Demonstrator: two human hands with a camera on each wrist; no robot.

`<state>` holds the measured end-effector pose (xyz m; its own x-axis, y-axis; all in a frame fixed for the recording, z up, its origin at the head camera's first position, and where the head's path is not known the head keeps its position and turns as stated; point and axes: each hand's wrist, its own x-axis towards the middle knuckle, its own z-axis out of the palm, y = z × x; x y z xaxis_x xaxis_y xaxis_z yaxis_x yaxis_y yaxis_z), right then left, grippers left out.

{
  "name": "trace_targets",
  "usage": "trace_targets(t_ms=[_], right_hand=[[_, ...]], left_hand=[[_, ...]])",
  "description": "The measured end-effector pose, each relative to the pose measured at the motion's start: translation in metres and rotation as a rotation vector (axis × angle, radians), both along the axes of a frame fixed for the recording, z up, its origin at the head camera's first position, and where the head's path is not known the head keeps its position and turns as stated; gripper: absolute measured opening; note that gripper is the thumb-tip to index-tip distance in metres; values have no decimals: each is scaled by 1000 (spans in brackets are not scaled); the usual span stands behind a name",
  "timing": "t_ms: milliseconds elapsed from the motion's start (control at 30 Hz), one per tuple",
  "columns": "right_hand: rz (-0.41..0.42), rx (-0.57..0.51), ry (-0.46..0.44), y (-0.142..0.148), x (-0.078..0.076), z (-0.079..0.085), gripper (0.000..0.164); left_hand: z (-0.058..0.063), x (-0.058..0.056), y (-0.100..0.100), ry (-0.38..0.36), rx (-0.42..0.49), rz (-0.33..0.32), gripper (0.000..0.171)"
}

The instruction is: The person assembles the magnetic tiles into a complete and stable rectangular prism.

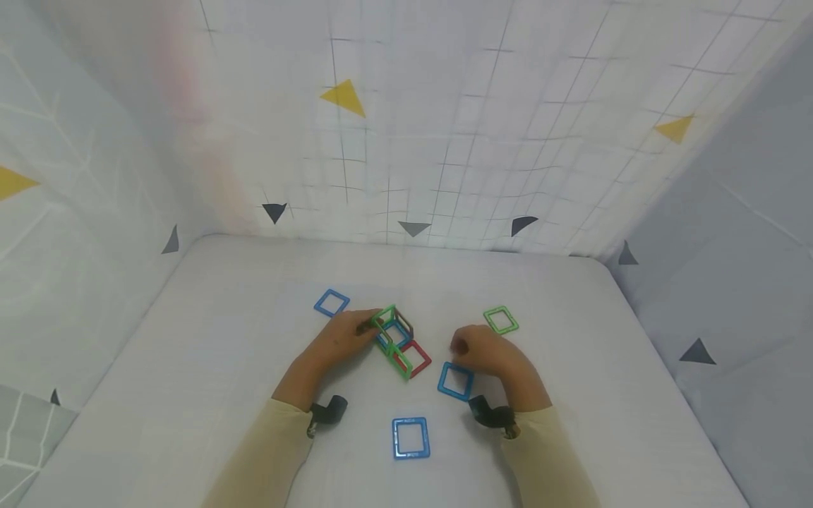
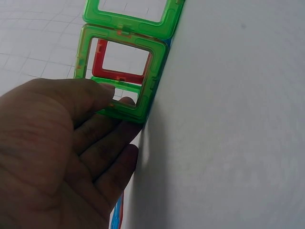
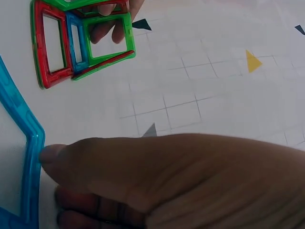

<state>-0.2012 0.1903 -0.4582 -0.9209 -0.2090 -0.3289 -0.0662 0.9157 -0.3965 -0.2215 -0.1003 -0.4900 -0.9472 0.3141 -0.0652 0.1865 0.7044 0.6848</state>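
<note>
My left hand pinches the green side of a small structure of magnetic square tiles, its thumb in front and fingertips behind. Upright green and red tiles surround a blue tile there; a red tile and an upright green tile adjoin on the near side. To the right, my right hand hovers low, fingers loosely curled. Its thumb tip meets the edge of a blue square tile; no finger shows curled round that tile.
Another blue tile lies at the front, and one more blue tile sits left of the structure. A green tile lies beyond the right hand. White table meets a patterned cloth wall behind.
</note>
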Motion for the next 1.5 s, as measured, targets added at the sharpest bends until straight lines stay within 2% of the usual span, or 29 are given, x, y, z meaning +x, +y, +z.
trace_targets(t_ms=[233, 500, 967, 1500], right_hand=[[27, 18, -34, -4, 3, 4, 17], [25, 45, -34, -10, 4, 2, 8], [27, 21, 56, -6, 3, 4, 5], [-55, -56, 118, -3, -2, 13, 9]], left_hand=[[-1, -1, -1, 2, 2, -1, 43], [-2, -1, -1, -4, 13, 0, 43], [-5, -2, -2, -6, 17, -2, 43], [0, -1, -2, -20, 14, -2, 43]])
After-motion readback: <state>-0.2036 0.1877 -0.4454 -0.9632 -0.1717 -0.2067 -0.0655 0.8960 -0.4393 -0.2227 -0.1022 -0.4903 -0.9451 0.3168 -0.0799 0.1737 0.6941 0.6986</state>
